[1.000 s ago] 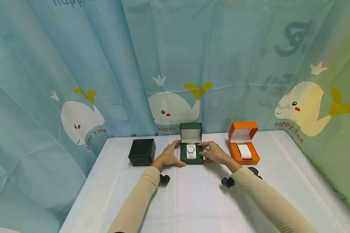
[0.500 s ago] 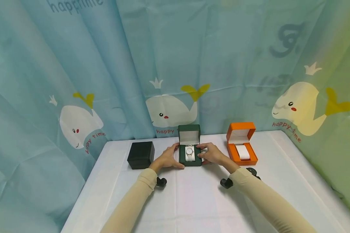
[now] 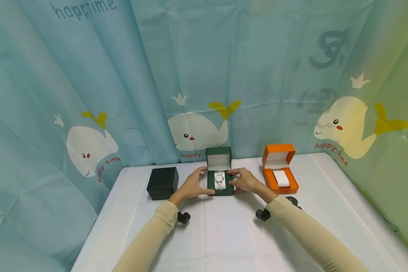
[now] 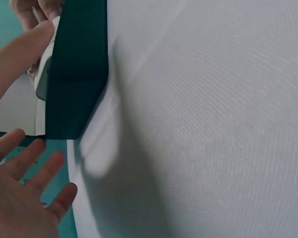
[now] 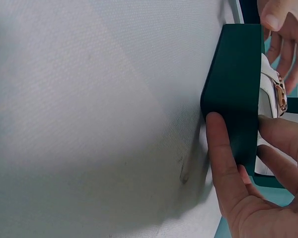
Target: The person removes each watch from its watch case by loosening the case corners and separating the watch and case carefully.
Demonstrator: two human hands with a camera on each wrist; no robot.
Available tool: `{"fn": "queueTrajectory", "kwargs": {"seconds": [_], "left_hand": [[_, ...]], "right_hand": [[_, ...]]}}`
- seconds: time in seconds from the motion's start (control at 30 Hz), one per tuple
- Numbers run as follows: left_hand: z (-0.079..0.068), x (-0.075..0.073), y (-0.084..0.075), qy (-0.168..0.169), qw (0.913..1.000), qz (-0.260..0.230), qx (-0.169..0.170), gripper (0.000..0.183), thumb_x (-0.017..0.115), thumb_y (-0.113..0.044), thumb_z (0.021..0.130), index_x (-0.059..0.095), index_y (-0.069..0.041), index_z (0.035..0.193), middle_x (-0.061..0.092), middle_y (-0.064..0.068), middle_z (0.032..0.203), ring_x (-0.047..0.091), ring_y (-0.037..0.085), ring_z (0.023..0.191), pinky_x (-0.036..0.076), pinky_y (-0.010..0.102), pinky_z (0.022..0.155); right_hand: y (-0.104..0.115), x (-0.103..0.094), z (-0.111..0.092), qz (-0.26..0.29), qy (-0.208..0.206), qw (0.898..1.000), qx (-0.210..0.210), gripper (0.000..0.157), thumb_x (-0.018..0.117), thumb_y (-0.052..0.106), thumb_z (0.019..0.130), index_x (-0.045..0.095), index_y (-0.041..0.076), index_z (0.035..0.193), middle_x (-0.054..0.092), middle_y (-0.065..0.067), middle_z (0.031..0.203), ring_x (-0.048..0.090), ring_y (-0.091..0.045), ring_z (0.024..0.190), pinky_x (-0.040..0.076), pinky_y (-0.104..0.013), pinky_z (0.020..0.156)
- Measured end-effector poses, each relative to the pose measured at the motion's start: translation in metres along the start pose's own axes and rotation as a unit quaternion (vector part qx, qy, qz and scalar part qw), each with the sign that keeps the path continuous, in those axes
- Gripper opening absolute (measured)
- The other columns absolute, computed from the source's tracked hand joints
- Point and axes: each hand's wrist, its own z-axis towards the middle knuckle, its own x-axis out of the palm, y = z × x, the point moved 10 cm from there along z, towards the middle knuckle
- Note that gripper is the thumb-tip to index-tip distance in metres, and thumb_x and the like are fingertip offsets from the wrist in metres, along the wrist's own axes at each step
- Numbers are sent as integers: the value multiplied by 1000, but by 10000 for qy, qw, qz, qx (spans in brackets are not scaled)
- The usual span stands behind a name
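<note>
A watch [image 3: 219,178] with a white strap lies on a pale cushion [image 3: 223,183] in the base of a green box [image 5: 236,74]. Its dial faces up, and its strap runs front to back, from the person's side toward the raised lid [image 3: 218,151]. The lid stands about upright at the back, its pale lining turned to the person; the box sits nearly square to the person on the white-covered table [image 3: 221,234].

The right hand [image 3: 245,181] reaches in from the right with its digits bent and grips that side of the box: fingertips come over the right rim beside the cushion, while another digit lies along the green outer wall. The left hand [image 3: 191,186] spans the opposite side, spread wide, thumb toward the near corner and fingers toward the back, grasping nothing; whether its thumb touches the box I cannot tell. Both forearms, in beige sleeves, slant inward from the near edge, a black wrist device showing below each cuff.

Left of the left hand sits a closed black box [image 3: 162,183]. On the other side, well apart from the green one, stands an orange box [image 3: 287,191], its lid up and a white cushion [image 3: 281,178] inside. A blue-green curtain [image 3: 258,56] printed with whales hangs behind.
</note>
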Motion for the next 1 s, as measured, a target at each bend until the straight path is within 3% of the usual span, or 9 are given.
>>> {"fn": "queueTrajectory", "kwargs": {"seconds": [0.3,0.5,1.0], "left_hand": [[-1,-7,-15,-239,9978,450,428,94,90,-39,78,43,-9,154,48,10,153,56,32,126,45,53,106],[2,-7,-22,-261,9966,501,603,88,89,-38,79,47,-9,151,51,11,150,58,33,122,47,53,102],[13,-4,-31,-28,9928,1019,625,79,88,-35,82,52,-13,149,55,8,145,59,28,114,49,47,97]], "right_hand": [[-1,-1,0,-39,-9,10000,-23,47,71,-3,94,60,-2,140,53,-28,136,74,-27,68,62,-38,60],[0,-3,0,-123,-42,9999,-32,47,72,-1,93,61,-1,140,54,-28,136,74,-30,66,62,-38,59],[-1,-1,1,-37,-25,10000,41,47,71,-3,93,61,-1,139,54,-28,136,73,-25,68,62,-38,61]]}}
